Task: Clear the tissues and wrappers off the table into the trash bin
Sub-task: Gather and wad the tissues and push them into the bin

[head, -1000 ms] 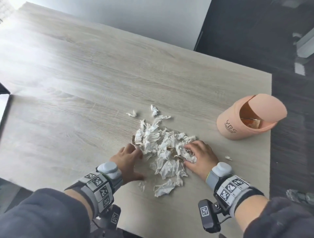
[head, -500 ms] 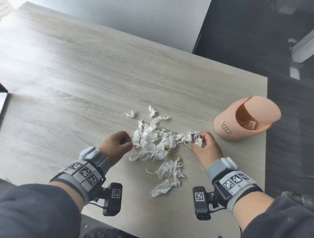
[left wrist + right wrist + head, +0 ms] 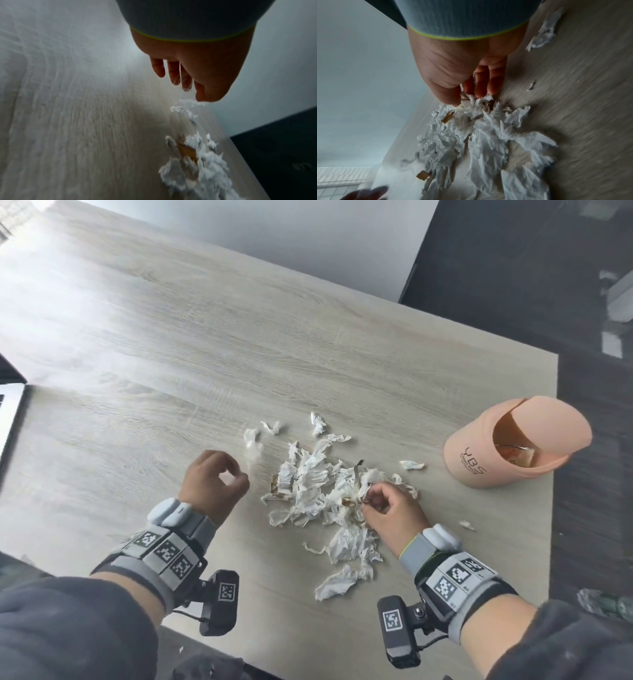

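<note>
mostly undone: tissues (image 3: 318, 491) lie heaped at the right hand (image 3: 390, 510), its fingers (image 3: 481, 86) pinching wrappers; left hand (image 3: 212, 486) loosely curled, empty; bin (image 3: 479, 460) beyond.

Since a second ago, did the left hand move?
Yes. The left hand has lifted off the pile of torn white tissues and now hangs apart from its left edge, farther from the peach plastic trash bin.

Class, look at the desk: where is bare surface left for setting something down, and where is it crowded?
Free: the wide table stretch beyond the tissue pile, toward the wall, and the patch left of the left hand. Crowded: between the two hands, and from the right hand to the trash bin, where scraps lie.
</note>
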A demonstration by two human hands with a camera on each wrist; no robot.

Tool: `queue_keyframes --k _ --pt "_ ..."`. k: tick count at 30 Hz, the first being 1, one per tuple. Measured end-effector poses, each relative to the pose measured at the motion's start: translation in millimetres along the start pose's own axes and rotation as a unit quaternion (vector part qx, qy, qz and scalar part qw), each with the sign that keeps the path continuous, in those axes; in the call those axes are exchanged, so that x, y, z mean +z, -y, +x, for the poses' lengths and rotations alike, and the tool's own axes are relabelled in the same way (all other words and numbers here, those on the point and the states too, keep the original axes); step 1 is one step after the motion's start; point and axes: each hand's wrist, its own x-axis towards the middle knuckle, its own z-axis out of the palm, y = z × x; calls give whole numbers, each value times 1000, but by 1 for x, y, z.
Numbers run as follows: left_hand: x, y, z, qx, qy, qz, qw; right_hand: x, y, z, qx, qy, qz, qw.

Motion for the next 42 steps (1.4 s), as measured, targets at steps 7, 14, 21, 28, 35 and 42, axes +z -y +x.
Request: queue_keyframes --k 7,14,21,28,35,42 --pt "31 -9 -13 125 215 55 967 8 5 1 16 20 -8 1000" --pt "31 -16 -3 43 137 6 990 12 4 2 39 20 -1 999" --pt "49 -23 -4 166 235 108 952 21 12 6 69 58 18 996" --pt "67 -47 1 156 297 88 938 35 33 7 68 120 32 990" --pt "69 -63 -1 193 287 20 938 25 51 -5 114 151 156 969" --pt "64 -90 0 198 258 -75 943 5 63 -16 137 126 320 929"
